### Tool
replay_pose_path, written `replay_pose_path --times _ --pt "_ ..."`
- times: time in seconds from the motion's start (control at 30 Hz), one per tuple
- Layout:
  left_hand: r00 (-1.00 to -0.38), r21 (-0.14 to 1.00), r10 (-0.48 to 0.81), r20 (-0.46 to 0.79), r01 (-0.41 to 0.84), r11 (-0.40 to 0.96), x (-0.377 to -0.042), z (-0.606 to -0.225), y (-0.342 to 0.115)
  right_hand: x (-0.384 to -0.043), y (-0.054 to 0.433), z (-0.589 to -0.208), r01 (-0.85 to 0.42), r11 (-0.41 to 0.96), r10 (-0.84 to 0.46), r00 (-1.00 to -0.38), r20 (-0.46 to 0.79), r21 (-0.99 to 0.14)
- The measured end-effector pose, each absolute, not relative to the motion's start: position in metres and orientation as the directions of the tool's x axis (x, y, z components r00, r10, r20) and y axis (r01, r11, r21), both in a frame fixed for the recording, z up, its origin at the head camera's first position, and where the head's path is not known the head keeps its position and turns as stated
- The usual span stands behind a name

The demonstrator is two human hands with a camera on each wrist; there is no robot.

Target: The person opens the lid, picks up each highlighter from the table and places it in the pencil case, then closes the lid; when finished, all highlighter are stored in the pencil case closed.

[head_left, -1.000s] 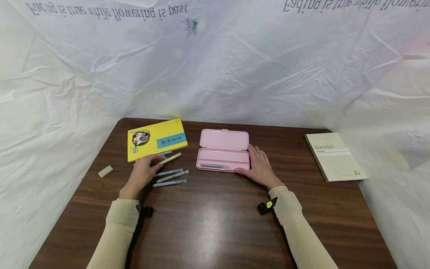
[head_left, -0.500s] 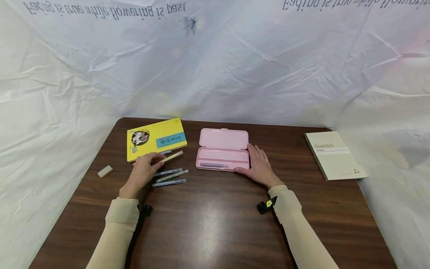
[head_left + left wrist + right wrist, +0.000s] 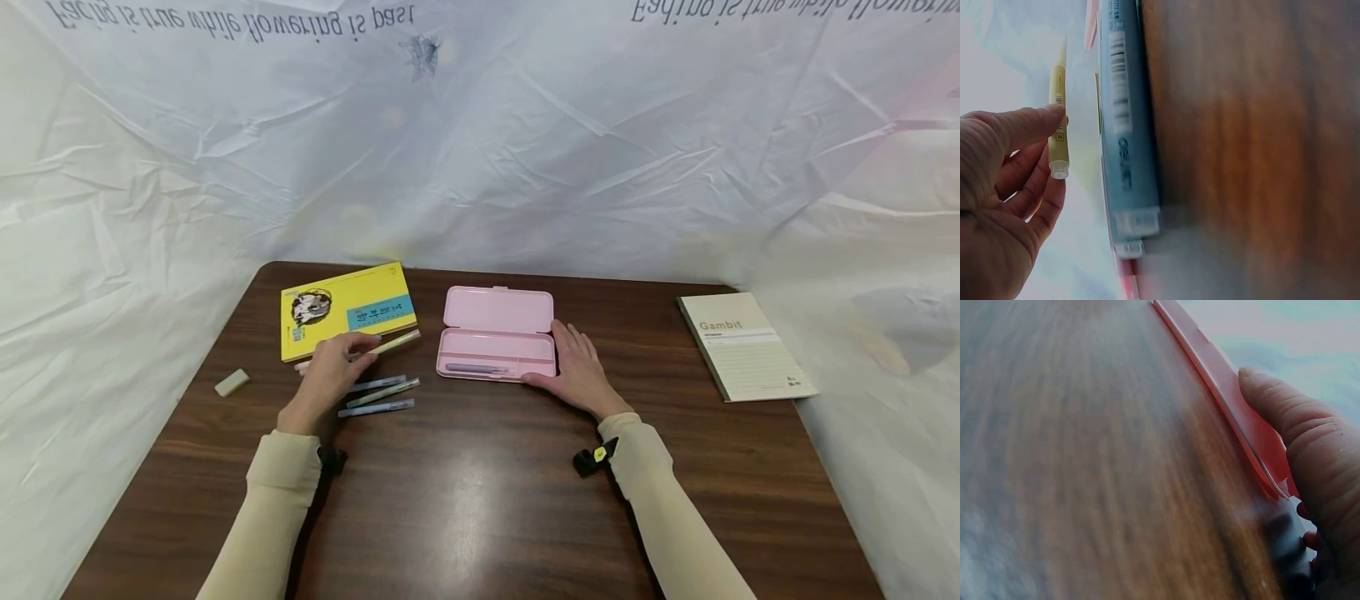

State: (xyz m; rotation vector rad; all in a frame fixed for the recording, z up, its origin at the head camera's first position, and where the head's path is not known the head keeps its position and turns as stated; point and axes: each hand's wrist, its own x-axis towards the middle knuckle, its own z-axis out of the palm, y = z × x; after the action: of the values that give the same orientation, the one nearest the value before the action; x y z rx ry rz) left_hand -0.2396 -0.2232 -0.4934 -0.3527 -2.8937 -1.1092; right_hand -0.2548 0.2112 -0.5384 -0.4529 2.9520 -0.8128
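My left hand [image 3: 330, 373] pinches a yellow pen [image 3: 399, 341] between thumb and fingers. In the left wrist view the yellow pen [image 3: 1057, 134] is raised, its clear end toward the camera. Below that hand lie a green pen [image 3: 383, 392] and two blue pens [image 3: 377, 408] on the table. A pink tip [image 3: 302, 367] shows beside the hand, the rest of it hidden. My right hand [image 3: 579, 371] rests against the right end of an opened pink pencil case [image 3: 498, 310], thumb at its front wall [image 3: 1254, 434]. Inside the case lies a greyish pen [image 3: 476, 368].
A yellow book [image 3: 352, 296] lies at the back left, with a white eraser [image 3: 232, 382] left of it. A cream notebook [image 3: 750, 346] sits at the right edge of the brown table [image 3: 465, 492]. White sheeting [image 3: 480, 167] hangs behind the table and on both sides.
My left hand has moved slightly right with the yellow pen, whose tip is now nearer the pencil case. The pink tip has come into view behind it. My right hand stays put.
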Motion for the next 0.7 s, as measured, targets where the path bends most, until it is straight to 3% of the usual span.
replay_pose_path --times 0.7 --pt "-0.960 0.674 0.254 0.115 0.263 0.690 -0.262 -0.478 -0.181 -0.255 0.211 -0.541 -0.275 0.823 -0.293 -0.955 0.045 -0.497"
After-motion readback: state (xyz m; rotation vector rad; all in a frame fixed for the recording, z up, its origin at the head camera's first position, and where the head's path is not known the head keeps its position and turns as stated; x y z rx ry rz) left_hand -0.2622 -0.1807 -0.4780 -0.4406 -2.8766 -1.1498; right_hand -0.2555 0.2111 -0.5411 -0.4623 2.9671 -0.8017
